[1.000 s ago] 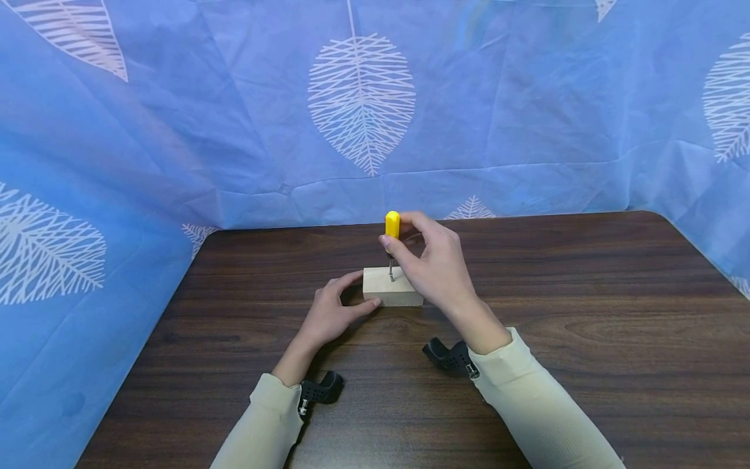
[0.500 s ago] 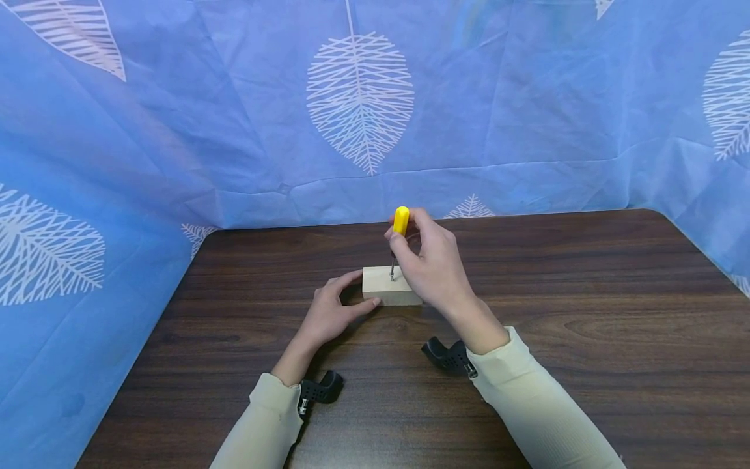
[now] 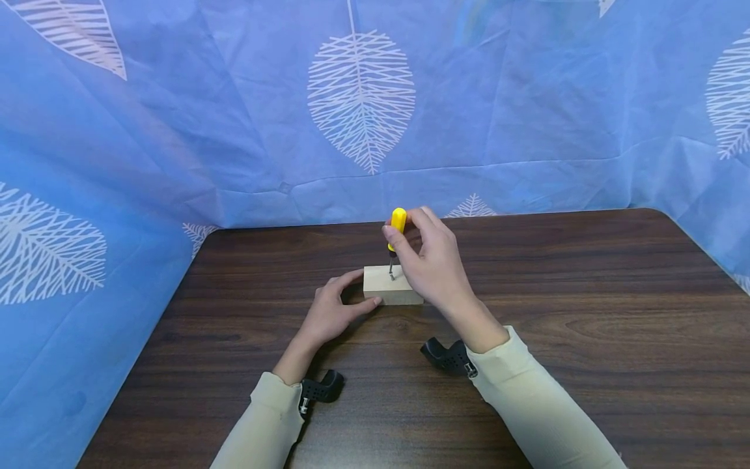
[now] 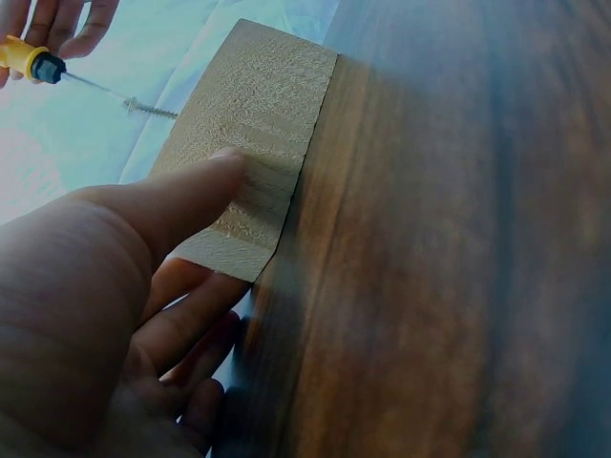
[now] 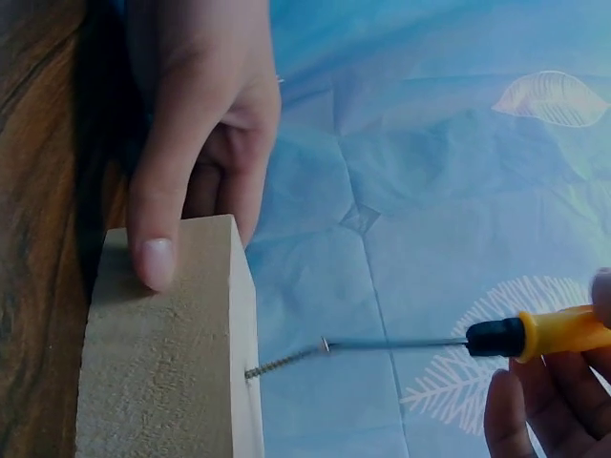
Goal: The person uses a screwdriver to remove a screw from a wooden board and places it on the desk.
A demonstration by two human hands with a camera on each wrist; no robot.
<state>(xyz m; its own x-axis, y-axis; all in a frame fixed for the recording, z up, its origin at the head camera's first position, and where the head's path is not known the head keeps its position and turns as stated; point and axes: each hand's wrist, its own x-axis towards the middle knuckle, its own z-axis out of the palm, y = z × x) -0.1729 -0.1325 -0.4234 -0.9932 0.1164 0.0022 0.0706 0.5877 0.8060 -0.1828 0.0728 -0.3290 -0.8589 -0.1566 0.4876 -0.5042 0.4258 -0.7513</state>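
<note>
A pale wooden block (image 3: pixel 391 297) lies on the table with a screw (image 5: pixel 286 362) standing partway out of its top face. My left hand (image 3: pixel 332 314) grips the block's left end, thumb on the near side and fingers round the far side. My right hand (image 3: pixel 436 260) pinches the yellow handle of a screwdriver (image 3: pixel 398 220) above the block. In the right wrist view the screwdriver's tip meets the screw head, and the screw leans at an angle to the shaft. The block's right end is hidden behind my right hand in the head view.
The dark wood-grain table (image 3: pixel 586 326) reaches back to a blue curtain (image 3: pixel 263 117) with white leaf prints. Black wrist camera mounts (image 3: pixel 323 388) sit at both cuffs, just above the tabletop.
The screwdriver handle has tilted right and then partly back left, while my right fingers shifted on it. The block and my left hand have stayed in place.
</note>
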